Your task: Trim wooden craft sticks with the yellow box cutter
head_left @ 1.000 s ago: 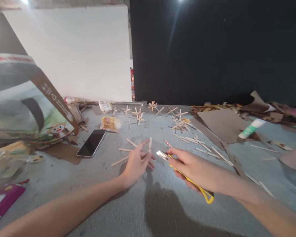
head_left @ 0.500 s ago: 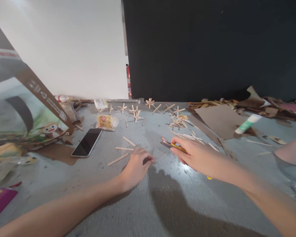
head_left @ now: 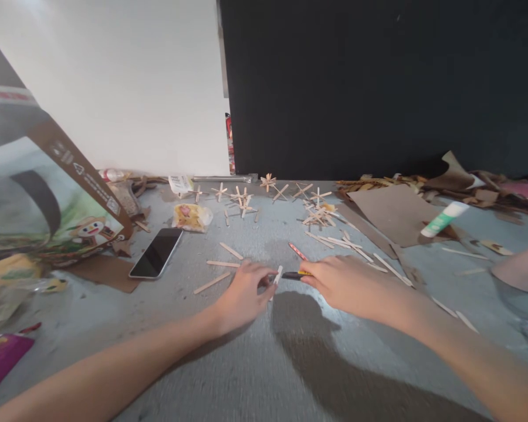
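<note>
Between the thumb and fingers of my left hand (head_left: 249, 293) a pale wooden craft stick (head_left: 278, 274) is pinched, tilted upward. My right hand (head_left: 334, 281) is closed around a black-and-yellow hand tool (head_left: 294, 275). The tool's dark end points left, very close to the stick; whether they touch I cannot tell. A red-and-white striped thin piece (head_left: 297, 252) sticks out beyond my right fingers; its other end is hidden. Left of my left hand, several loose craft sticks (head_left: 211, 283) lie fanned out on the grey surface.
Star-shaped stick pieces (head_left: 244, 205) stand along the back. More loose sticks (head_left: 393, 269) lie at right, near cardboard (head_left: 391, 214) and a glue stick (head_left: 444, 220). A phone (head_left: 156, 253), a snack packet (head_left: 191, 218) and a printed box (head_left: 70, 193) are at left. Another person's arm (head_left: 521, 266) enters at right.
A craft stick now shows upright in my left fingertips. My right hand has turned and lowered slightly, bringing the tool's dark end beside it. The striped piece now shows apart from the tool.
</note>
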### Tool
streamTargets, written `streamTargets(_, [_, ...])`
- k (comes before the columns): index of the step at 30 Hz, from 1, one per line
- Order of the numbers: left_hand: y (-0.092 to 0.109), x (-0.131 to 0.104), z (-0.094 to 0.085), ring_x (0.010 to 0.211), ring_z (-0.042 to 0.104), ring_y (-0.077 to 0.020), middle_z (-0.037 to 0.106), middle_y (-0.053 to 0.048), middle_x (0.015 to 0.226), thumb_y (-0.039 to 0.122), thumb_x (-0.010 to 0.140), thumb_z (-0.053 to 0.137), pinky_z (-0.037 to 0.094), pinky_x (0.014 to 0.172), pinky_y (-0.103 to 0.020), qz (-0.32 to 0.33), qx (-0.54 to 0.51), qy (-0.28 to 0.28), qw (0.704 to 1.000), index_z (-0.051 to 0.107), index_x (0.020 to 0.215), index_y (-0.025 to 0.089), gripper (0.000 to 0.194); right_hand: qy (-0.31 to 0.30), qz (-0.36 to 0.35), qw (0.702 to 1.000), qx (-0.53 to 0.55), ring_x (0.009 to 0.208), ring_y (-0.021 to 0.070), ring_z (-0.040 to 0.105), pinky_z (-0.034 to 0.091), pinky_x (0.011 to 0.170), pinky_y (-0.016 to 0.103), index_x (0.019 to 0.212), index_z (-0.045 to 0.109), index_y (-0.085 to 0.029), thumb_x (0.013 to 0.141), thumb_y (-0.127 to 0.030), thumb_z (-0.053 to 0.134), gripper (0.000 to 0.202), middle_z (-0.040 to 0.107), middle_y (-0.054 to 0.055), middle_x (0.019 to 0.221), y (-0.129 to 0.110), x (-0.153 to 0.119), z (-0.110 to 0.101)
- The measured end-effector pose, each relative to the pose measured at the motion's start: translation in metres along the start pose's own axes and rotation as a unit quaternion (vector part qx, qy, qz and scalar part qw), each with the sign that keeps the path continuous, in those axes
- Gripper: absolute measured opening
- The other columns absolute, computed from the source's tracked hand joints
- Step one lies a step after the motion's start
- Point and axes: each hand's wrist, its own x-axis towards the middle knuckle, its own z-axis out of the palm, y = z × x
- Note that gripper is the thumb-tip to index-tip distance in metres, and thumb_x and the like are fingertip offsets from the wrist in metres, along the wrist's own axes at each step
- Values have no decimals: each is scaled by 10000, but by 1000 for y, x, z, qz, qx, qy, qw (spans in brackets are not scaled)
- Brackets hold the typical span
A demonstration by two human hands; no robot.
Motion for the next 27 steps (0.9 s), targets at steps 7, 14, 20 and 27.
streamTargets(7, [-5, 11, -21, 1398, 485, -370, 602, -129, 1449, 315, 940, 709, 351, 1174, -624, 38, 112, -111, 987, 792, 1231, 303, 303, 8, -36, 999, -25, 727, 259, 699, 239, 581, 310, 934, 710, -184, 1096, -273, 501, 280, 745, 98, 809, 7, 19, 9])
streamTargets(14, [-14, 15, -24, 1563, 319, -397, 507, -108, 1610, 574, 901, 750, 206, 1258, -661, 36, 131, -151, 979, 733, 1346, 340, 503, -35, -104, 994, 12, 571, 173, 570, 244, 538, 287, 901, 738, -207, 1050, -296, 511, 286, 651, 25, 659, 22, 37, 12])
streamTargets(20, [-14, 14, -25, 1541, 364, -382, 513, -94, 1608, 657, 882, 727, 261, 1258, -611, 46, 137, -147, 979, 678, 1421, 345, 624, -52, -80, 995, -29, 627, 207, 637, 260, 555, 298, 830, 754, -175, 1064, -399, 496, 414, 696, 77, 659, 15, 50, 17])
streamTargets(27, [-15, 14, -24, 1526, 373, -383, 522, -100, 1595, 662, 872, 733, 275, 1244, -617, 48, 132, -141, 980, 703, 1389, 349, 605, -64, -90, 993, -32, 700, 247, 707, 328, 600, 312, 893, 787, -157, 1079, -396, 449, 454, 757, 119, 748, 17, 52, 23])
